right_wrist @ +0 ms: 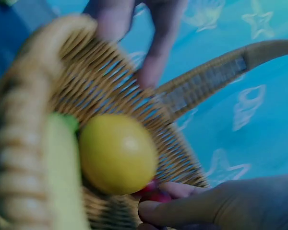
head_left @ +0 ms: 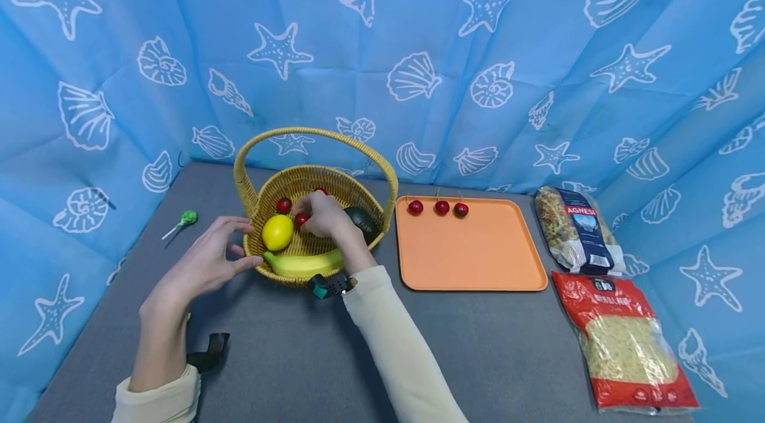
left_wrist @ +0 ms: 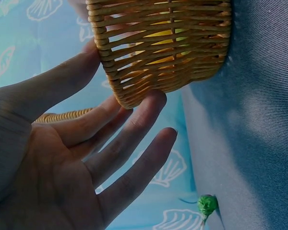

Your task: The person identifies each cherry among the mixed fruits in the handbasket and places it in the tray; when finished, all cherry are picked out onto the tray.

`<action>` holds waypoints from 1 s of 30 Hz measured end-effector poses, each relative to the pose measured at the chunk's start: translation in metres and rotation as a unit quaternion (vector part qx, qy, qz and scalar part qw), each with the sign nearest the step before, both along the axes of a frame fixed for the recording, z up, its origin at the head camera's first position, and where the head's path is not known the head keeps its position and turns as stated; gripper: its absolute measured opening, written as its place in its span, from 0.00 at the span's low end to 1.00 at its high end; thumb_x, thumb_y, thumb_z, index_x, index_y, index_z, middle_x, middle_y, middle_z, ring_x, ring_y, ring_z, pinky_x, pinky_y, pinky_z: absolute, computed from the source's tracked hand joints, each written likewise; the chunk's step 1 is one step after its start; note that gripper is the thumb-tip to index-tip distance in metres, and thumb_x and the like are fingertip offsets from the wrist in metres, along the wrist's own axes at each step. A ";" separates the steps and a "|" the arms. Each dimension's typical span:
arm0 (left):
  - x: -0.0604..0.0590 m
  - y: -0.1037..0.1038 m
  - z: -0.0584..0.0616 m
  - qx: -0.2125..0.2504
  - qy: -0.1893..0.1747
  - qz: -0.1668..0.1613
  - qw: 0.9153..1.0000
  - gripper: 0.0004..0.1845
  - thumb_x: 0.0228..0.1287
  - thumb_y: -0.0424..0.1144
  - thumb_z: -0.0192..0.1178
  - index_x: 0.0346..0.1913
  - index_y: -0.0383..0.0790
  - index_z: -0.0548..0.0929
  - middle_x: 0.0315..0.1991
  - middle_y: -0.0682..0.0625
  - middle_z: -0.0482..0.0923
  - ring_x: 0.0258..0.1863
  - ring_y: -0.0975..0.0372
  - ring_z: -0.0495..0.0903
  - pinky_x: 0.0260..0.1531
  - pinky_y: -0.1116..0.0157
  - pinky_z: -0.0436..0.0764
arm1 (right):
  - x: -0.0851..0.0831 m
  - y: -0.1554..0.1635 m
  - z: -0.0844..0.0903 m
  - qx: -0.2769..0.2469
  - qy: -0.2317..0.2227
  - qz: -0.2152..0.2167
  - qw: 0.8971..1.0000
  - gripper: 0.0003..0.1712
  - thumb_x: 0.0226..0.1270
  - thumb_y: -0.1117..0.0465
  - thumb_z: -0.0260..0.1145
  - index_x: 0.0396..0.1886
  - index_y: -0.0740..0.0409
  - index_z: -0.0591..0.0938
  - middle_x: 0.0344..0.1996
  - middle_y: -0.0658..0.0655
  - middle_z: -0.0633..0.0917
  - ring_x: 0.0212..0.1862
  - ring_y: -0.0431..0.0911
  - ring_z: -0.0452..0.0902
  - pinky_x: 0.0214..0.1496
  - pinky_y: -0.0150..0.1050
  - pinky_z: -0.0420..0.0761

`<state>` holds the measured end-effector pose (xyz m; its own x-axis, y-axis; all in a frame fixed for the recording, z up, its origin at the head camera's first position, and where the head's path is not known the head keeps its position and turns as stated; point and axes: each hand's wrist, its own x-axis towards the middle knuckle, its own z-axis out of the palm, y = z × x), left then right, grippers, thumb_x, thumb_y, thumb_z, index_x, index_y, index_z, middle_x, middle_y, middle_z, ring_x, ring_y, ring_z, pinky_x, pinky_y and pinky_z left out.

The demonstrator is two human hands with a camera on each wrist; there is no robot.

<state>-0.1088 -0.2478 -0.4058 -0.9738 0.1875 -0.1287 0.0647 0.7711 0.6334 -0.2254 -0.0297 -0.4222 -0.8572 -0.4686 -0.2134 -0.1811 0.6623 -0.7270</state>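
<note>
Basket [head_left: 293, 176] of woven strands, with a tall arched handle, stood near the back of a grey table [head_left: 478, 350], left of centre. A person's right hand [head_left: 325, 214] reached down into it, thumb and fingertips pinching a red cherry [head_left: 301, 219] just beside a yellow lemon [head_left: 277, 232]. The left hand [head_left: 210, 258] was unclenched, its thumb and fingers spread apart and touching the left side of the basket near the rim. Inside the basket, a banana [head_left: 305, 265] lay along the front wall, the lemon sat at the left, and a dark avocado [head_left: 361, 220] rested at the right. Two more cherries [head_left: 283, 205] showed toward the back, one partly hidden by the right hand. Just right of the basket lay an orange tray [head_left: 472, 250], with three stemmed cherries [head_left: 441, 208] in a row along its back edge. Further right, a bag marked AGNESI [head_left: 580, 230] lay behind a red bag [head_left: 627, 343]. Well to the left was a green lollipop [head_left: 189, 217] on a white stick. Blue curtain [head_left: 370, 78], printed with white shells and starfish, hung behind and at both sides.
</note>
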 end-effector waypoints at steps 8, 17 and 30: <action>0.000 -0.001 0.000 0.004 -0.003 -0.004 1.000 0.36 0.72 0.45 0.73 0.74 0.28 0.73 0.76 0.29 0.64 0.56 0.42 0.85 0.56 0.40 0.87 | 0.021 0.036 0.037 -0.127 0.022 0.047 0.991 0.21 0.74 0.66 0.74 0.64 0.60 0.85 0.61 0.61 0.88 0.62 0.56 0.84 0.65 0.47 0.87; -0.001 0.000 0.001 0.004 0.001 -0.004 1.000 0.35 0.73 0.43 0.73 0.73 0.27 0.73 0.76 0.29 0.64 0.56 0.41 0.85 0.56 0.39 0.87 | 0.062 0.101 0.066 -0.221 0.061 0.110 0.967 0.22 0.74 0.65 0.74 0.65 0.56 0.85 0.51 0.56 0.88 0.46 0.46 0.83 0.45 0.35 0.86; 0.000 0.001 0.000 -0.001 -0.005 0.005 1.000 0.36 0.73 0.43 0.73 0.74 0.27 0.73 0.77 0.29 0.63 0.57 0.41 0.84 0.56 0.40 0.87 | 0.083 0.210 0.044 -0.269 0.061 0.056 0.960 0.16 0.76 0.71 0.69 0.61 0.63 0.83 0.59 0.64 0.84 0.55 0.46 0.87 0.60 0.36 0.90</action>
